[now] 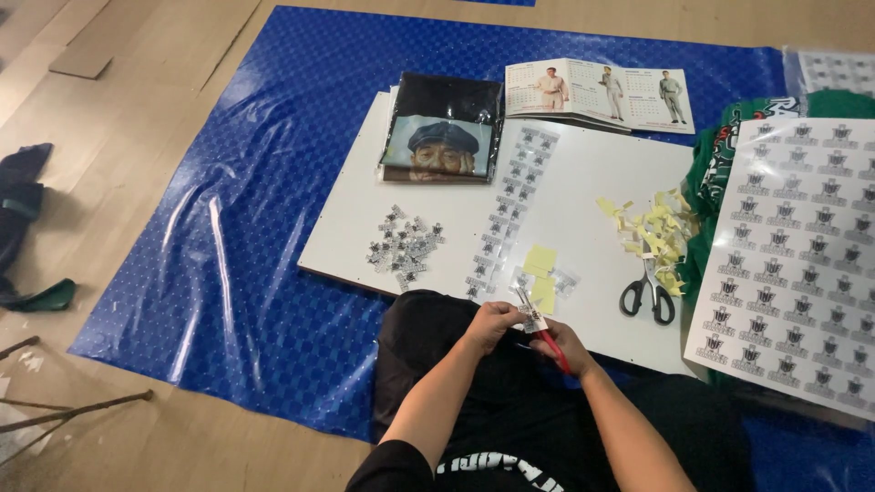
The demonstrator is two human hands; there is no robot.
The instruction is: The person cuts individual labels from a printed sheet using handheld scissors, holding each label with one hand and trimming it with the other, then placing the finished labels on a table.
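Sticker strip (532, 321) sits pinched in the left hand (492, 325) above the white board's (583, 173) near edge; the right hand (562, 345) grips red-handled scissors (547, 339), blades at the strip. Black scissors (648, 290) lie beside yellow scraps (649, 228).

**White board on a blue sheet, spread over a wooden floor**

A wooden floor (137, 109) carries a glossy blue sheet (264, 228). On the sheet lies a flat white board (583, 173). Directly on the board rest a bagged dark garment (444, 128), a heap of cut printed labels (404, 248), a long strip of labels (510, 196), yellow paper scraps (649, 228) and black-handled scissors (649, 290). A booklet (602, 91) lies at the far edge.
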